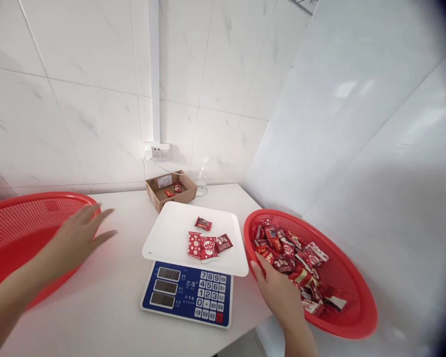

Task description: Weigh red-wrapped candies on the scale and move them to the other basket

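Note:
My left hand [76, 237] hovers over the right rim of a red plastic basket [59, 196], its fingers spread and slightly blurred, with nothing in them. On the right, my right hand [277, 285] is closed at the near rim of a second red basket [353, 277], thumb and forefinger at the rim; the other fingers are hidden. That basket holds many wrapped sweets [286, 250], mostly red and brown. Between my hands stands a blue digital scale [188, 292] with a white tray [167, 238]. Several wrapped sweets [208, 248] lie on the tray.
Behind the scale, an open cardboard box [159, 198] holds a few wrapped sweets. A clear plastic bottle [202, 173] stands beside it by the tiled wall. A wall socket [159, 151] with a cable is above. The white table's [107, 317] edge runs below the right basket.

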### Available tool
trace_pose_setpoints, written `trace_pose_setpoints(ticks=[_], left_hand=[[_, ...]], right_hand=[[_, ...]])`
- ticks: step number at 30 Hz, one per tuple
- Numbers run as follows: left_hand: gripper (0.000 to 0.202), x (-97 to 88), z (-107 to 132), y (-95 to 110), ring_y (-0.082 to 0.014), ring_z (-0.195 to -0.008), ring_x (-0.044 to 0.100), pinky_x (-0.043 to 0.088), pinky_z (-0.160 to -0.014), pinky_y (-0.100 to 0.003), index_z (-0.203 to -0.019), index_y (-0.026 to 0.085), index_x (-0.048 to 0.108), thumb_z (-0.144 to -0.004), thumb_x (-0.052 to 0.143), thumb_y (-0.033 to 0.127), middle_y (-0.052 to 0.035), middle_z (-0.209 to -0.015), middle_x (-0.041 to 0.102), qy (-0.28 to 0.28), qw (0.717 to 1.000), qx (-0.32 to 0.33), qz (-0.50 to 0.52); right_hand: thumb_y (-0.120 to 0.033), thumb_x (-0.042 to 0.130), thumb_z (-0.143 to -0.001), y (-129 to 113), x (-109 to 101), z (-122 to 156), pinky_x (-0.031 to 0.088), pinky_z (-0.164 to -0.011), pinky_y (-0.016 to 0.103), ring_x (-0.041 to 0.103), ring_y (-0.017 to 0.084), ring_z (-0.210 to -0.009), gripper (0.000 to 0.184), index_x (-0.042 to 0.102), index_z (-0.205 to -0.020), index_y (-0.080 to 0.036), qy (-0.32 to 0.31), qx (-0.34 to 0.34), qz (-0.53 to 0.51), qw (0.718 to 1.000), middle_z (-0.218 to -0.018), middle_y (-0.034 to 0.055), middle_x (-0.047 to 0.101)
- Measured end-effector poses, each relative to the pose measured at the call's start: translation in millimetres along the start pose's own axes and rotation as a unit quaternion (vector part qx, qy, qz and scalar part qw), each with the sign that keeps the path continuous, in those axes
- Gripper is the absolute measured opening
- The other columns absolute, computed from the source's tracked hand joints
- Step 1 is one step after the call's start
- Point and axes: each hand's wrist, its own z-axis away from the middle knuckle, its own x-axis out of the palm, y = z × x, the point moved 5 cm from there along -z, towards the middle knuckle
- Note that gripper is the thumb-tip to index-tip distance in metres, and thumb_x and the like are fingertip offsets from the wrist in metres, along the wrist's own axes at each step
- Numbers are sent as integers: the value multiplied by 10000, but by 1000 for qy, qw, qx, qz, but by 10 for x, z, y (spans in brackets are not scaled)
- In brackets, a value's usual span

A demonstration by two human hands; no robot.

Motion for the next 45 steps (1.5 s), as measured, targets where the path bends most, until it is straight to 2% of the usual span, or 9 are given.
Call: trace_pose_setpoints(ticks=[2,4,7,10,13,23,32,38,45], left_hand=[[666,188,-58,495,-346,-1411,272,325,-1094,-547,-1374,231,428,-871,333,658,-138,-1521,346,-57,997,51,29],[709,445,-114,1068,-333,-1461,75,219,-1138,-558,-1481,186,243,-907,329,593,-154,-1594,127,-181,974,112,78],[802,733,-254,1786,-318,-1463,4,166,-1154,-546,-1507,242,166,-860,423,640,-127,-1605,51,-242,950,173,95],[923,1022,-403,2219,-373,-1452,-10,152,-1106,-654,-1508,267,143,-779,417,761,-163,-1597,40,-290,931,201,92],[929,1238,-478,2431,-443,-1433,83,157,-1032,-752,-1479,275,262,-734,413,809,-196,-1573,168,-325,917,218,74],[448,1216,-378,2549,-277,-1169,526,420,-984,-533,-1276,189,503,-892,562,412,-107,-1286,547,-241,924,293,58],[348,933,-732,2411,-227,-1043,592,513,-877,-447,-1210,182,542,-908,557,354,-92,-1207,584,-229,934,258,92],[370,670,-738,2096,-216,-939,627,522,-807,-401,-1164,179,574,-839,636,347,-67,-1065,650,-352,897,263,52],[598,715,-475,1965,-334,-1157,561,472,-867,-414,-1318,313,499,-732,611,271,-96,-1407,486,-431,851,301,-2]], right_hand=[[-475,183,-958,-2,-4,2,476,-791,379,667,279,-960,567,452,-1409,-259,0,1,2,1000,-1096,113,705],[-482,185,-957,-4,-10,4,475,-803,379,666,274,-969,570,447,-1413,-262,0,2,-4,1000,-1121,113,697],[-484,192,-956,-12,-18,9,476,-802,374,662,270,-984,570,444,-1415,-258,-6,3,-15,1000,-1142,113,689],[-478,198,-958,-24,-30,15,472,-817,380,656,273,-1003,566,445,-1412,-247,-7,0,-16,1000,-1145,115,688],[-471,195,-959,-32,-40,20,468,-834,392,653,277,-1010,563,446,-1410,-247,-1,-2,-15,1000,-1154,115,684],[-462,183,-963,-51,-21,28,471,-815,377,657,270,-1010,562,439,-1411,-240,-3,-2,5,1000,-1131,123,693],[-464,179,-962,-45,-24,28,473,-808,390,659,278,-1006,562,442,-1406,-244,6,-9,1,1000,-1109,123,698],[-456,175,-963,-57,-17,29,466,-834,397,650,275,-1028,566,434,-1414,-231,-1,-3,0,1000,-1125,128,693],[-477,169,-957,-43,-2,22,468,-825,395,655,273,-1007,585,397,-1442,-242,-10,3,-9,1000,-1163,127,679]])
